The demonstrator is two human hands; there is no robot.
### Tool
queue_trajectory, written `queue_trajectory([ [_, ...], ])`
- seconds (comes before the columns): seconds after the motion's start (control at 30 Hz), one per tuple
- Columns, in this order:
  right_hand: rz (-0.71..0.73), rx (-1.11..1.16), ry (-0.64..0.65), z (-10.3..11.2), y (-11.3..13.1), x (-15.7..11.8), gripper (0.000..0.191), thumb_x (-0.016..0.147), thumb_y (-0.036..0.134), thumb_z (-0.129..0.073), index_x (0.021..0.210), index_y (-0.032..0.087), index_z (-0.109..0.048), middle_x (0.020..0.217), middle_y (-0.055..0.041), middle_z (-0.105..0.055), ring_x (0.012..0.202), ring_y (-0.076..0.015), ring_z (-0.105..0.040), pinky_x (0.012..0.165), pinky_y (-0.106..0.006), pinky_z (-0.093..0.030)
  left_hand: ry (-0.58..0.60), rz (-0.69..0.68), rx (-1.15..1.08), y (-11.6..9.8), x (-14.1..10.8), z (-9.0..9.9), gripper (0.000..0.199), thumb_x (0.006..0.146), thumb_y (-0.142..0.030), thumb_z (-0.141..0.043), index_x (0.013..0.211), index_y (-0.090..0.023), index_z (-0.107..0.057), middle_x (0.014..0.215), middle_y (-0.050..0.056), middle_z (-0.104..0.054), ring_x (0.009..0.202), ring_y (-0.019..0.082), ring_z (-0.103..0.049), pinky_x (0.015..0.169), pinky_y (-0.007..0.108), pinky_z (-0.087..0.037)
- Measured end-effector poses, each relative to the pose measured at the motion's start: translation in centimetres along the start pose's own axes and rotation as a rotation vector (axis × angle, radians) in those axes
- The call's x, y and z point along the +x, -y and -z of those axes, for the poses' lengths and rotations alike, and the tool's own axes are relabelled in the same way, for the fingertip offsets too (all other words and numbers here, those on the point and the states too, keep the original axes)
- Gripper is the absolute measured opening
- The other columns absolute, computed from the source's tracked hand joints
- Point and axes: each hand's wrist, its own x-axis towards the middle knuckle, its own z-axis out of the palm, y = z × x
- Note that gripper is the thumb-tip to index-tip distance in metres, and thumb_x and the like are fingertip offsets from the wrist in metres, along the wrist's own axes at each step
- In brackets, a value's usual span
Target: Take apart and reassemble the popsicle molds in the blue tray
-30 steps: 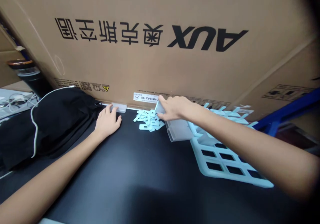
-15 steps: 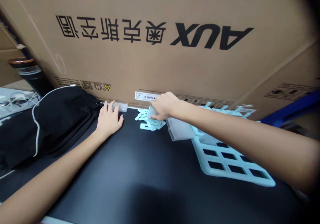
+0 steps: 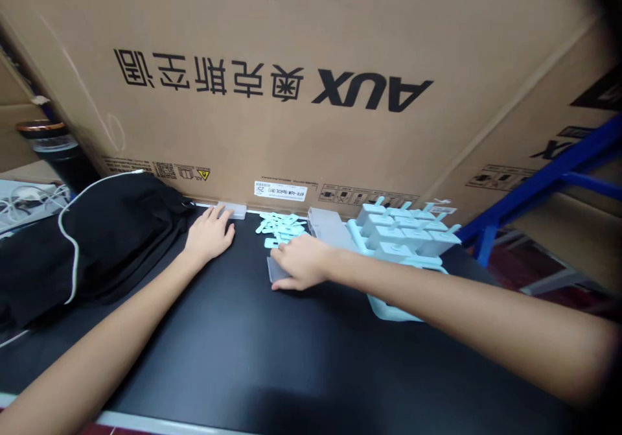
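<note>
My right hand [image 3: 302,263] grips a translucent popsicle mold cup [image 3: 276,270] low over the black table, thumb toward the near side; the palm hides part of it. Just behind lies a loose pile of light-blue popsicle sticks [image 3: 279,223]. My left hand [image 3: 208,235] rests with its fingers apart on the table, the fingertips beside another translucent cup [image 3: 235,211] by the carton. Right of the pile are translucent cups [image 3: 329,226]. Beyond them a light-blue mold rack [image 3: 389,312], partly behind my right forearm, bears several molds with stick-handled lids [image 3: 405,231].
A large AUX carton [image 3: 272,137] stands along the table's back edge. On the left lie a black cloth bag [image 3: 121,227] and a white cable [image 3: 72,247], with a dark bottle [image 3: 63,153] behind. A blue metal frame [image 3: 544,163] stands at the right.
My right hand has moved from over the stick pile toward the near side, holding the cup. My left hand stays in about the same place. The view has shifted, showing more of the right side.
</note>
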Motion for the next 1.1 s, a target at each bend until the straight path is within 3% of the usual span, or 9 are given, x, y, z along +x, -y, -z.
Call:
queue_trajectory([
  [0.2,-0.117,0.047,0.019,-0.7,-1.0,0.8,0.063,0.089,0.064,-0.041,0.106,0.007,-0.062,0.101,-0.0193,-0.066,0.09,-0.0285,-0.066,0.075,-0.037,-0.048,-0.06,-0.008,-0.009,0.1,-0.1,0.1,0.043,0.092,-0.034,-0.042,0.128,-0.016,-0.054,0.145,0.015,-0.045,0.141,0.033,-0.031,0.108,0.048,-0.038],
  [0.3,-0.128,0.031,0.019,-0.3,-1.6,-0.1,0.06,0.089,0.062,-0.045,0.106,0.006,-0.062,0.102,-0.0191,-0.066,0.09,-0.0293,-0.066,0.075,-0.037,-0.048,-0.118,-0.134,-0.053,-0.8,-0.2,0.7,0.041,0.092,-0.029,-0.042,0.129,-0.015,-0.052,0.145,0.015,-0.045,0.143,0.032,-0.027,0.113,0.047,-0.033],
  [0.43,-0.164,0.005,-0.025,-0.6,0.4,-2.7,0.056,0.089,0.06,-0.047,0.105,0.008,-0.059,0.092,-0.0168,-0.067,0.082,-0.0276,-0.066,0.069,-0.034,-0.047,-0.101,-0.348,-0.175,-4.4,0.4,1.0,0.041,0.097,-0.033,-0.037,0.133,-0.018,-0.05,0.144,0.011,-0.046,0.142,0.028,-0.031,0.115,0.045,-0.03],
  [0.63,-0.154,0.192,-0.12,-3.4,6.7,-5.7,0.052,0.086,0.065,-0.042,0.098,0.016,-0.056,0.087,-0.0097,-0.064,0.072,-0.0237,-0.062,0.061,-0.032,-0.044,-0.028,-0.576,-0.3,-11.0,3.4,-0.6,0.056,0.094,-0.055,-0.042,0.139,-0.022,-0.046,0.15,0.011,-0.04,0.144,0.033,-0.024,0.114,0.05,-0.027],
  [0.83,-0.237,0.426,-0.28,-7.1,8.3,-6.3,0.05,0.082,0.064,-0.046,0.098,0.018,-0.055,0.088,-0.0072,-0.06,0.077,-0.0232,-0.059,0.065,-0.034,-0.043,0.047,-0.577,-0.366,-12.1,4.9,-1.6,0.048,0.093,-0.058,-0.041,0.126,-0.028,-0.057,0.146,0.008,-0.044,0.139,0.031,-0.035,0.112,0.051,-0.029],
  [1.1,-0.216,0.617,-0.301,-7.6,7.5,-6.9,0.051,0.076,0.065,-0.055,0.1,0.02,-0.055,0.094,-0.0065,-0.062,0.087,-0.0237,-0.06,0.077,-0.035,-0.045,0.087,-0.524,-0.392,-12.1,4.7,-1.5,0.032,0.094,-0.044,-0.045,0.11,-0.02,-0.057,0.132,0.01,-0.057,0.131,0.028,-0.044,0.107,0.045,-0.035],
])
